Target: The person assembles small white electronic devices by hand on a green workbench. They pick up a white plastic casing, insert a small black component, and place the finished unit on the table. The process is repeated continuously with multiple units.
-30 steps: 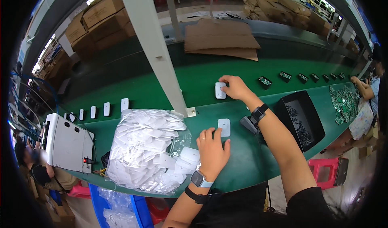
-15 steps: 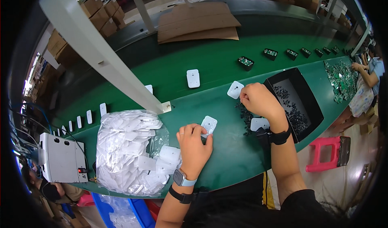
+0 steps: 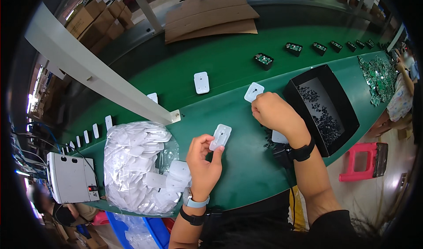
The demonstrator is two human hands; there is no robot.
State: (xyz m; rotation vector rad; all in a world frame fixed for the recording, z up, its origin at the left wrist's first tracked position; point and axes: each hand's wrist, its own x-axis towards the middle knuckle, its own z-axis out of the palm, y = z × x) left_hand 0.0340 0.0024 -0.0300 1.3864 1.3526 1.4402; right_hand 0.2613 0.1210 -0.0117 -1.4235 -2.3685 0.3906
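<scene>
While the green bench (image 3: 246,165) spreads beneath both my hands, the clear bag (image 3: 170,153) heaped with white pieces (image 3: 132,163) sits at my eight o'clock and the black bin (image 3: 340,92) at three. Nearer the middle, my right hand (image 3: 277,113) is curled; whether its fingers grip anything, I cannot tell. My left hand (image 3: 205,165), toward six, pinches a rounded white cover (image 3: 224,137) that points to one o'clock. A second white cover (image 3: 253,91) shows between my right hand's ten and eleven. Small dark bits (image 3: 328,131) lie in the bin.
</scene>
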